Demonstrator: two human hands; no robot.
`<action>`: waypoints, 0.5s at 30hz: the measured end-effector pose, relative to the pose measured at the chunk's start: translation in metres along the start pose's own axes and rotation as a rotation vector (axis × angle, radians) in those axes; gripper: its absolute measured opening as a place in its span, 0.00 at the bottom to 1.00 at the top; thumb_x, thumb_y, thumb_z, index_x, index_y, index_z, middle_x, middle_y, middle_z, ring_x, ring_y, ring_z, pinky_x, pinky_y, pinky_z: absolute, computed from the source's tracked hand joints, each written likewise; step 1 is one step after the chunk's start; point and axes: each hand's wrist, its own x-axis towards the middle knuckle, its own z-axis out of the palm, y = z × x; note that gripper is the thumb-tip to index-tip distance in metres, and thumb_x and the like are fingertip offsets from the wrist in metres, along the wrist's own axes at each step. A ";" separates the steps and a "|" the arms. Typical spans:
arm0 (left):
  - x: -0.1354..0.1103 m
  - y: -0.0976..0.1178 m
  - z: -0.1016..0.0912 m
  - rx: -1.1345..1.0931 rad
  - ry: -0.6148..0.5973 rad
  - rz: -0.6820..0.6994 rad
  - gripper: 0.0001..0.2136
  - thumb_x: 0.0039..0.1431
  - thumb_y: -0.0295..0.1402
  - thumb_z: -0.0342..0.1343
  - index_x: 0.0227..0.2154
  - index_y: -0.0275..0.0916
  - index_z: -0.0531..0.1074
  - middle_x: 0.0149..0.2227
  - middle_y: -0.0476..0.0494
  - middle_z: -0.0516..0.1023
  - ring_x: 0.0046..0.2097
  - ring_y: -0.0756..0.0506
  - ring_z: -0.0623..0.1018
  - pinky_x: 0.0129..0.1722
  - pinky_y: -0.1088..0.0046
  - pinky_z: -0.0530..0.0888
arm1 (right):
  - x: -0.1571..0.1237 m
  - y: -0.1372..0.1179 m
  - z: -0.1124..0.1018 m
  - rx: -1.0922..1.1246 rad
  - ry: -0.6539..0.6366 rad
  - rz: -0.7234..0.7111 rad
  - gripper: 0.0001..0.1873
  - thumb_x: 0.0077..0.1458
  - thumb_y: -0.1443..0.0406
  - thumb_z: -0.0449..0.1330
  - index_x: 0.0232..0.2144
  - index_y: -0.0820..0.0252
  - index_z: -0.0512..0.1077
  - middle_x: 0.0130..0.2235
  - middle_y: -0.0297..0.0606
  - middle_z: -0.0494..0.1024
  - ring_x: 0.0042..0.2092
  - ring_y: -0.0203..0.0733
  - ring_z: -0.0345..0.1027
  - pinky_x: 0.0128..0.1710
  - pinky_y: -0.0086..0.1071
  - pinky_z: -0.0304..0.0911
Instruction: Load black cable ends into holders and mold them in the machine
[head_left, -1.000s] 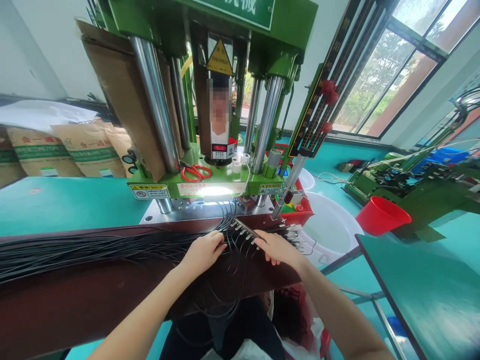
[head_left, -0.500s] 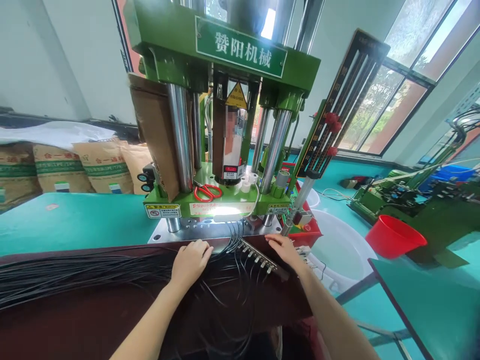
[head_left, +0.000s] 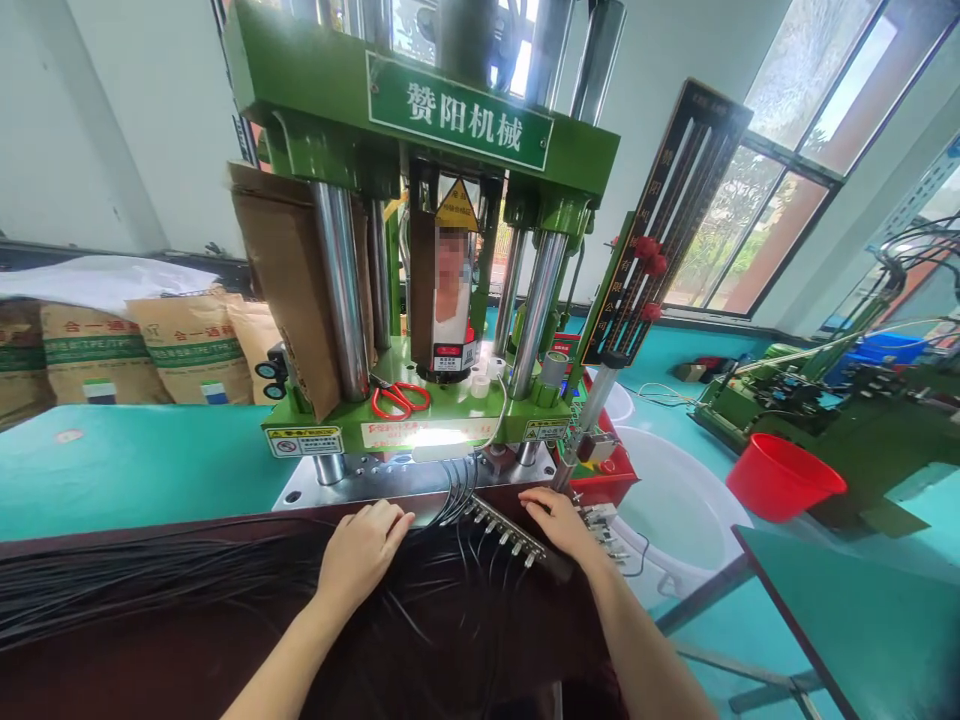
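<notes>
While the left hand point(head_left: 360, 560) lies palm down, thumb apart, and the right hand point(head_left: 559, 525) extends loosely parted fingers, neither visibly gripping, the metal bar point(head_left: 501, 522) rests between them, connectors point(head_left: 516, 547) already set along its near edge. Farther, several cables point(head_left: 459, 488) run beneath the green press point(head_left: 345, 425), their ends hidden; the bundle point(head_left: 150, 570) at left appears not yet set.

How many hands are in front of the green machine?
2: the left hand near the black cables, the right hand near the metal strip with connectors.
</notes>
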 end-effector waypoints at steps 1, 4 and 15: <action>0.000 0.000 0.000 -0.006 -0.003 -0.004 0.18 0.60 0.42 0.35 0.28 0.41 0.67 0.33 0.47 0.73 0.38 0.46 0.72 0.37 0.69 0.61 | 0.000 -0.001 0.000 -0.004 0.000 -0.003 0.13 0.51 0.67 0.52 0.36 0.59 0.74 0.39 0.40 0.77 0.41 0.41 0.69 0.45 0.36 0.62; 0.000 -0.001 0.000 -0.024 -0.005 -0.011 0.17 0.59 0.42 0.37 0.28 0.41 0.69 0.33 0.47 0.73 0.38 0.46 0.72 0.37 0.70 0.61 | -0.001 -0.002 -0.002 -0.015 -0.001 -0.007 0.13 0.52 0.66 0.52 0.36 0.59 0.74 0.39 0.40 0.77 0.42 0.41 0.69 0.45 0.35 0.61; -0.002 0.001 -0.001 -0.017 0.034 0.007 0.16 0.58 0.41 0.39 0.28 0.41 0.69 0.33 0.48 0.73 0.37 0.46 0.72 0.36 0.70 0.61 | 0.001 0.001 0.000 -0.048 -0.018 0.002 0.13 0.52 0.66 0.51 0.36 0.60 0.74 0.39 0.41 0.76 0.42 0.41 0.69 0.45 0.35 0.61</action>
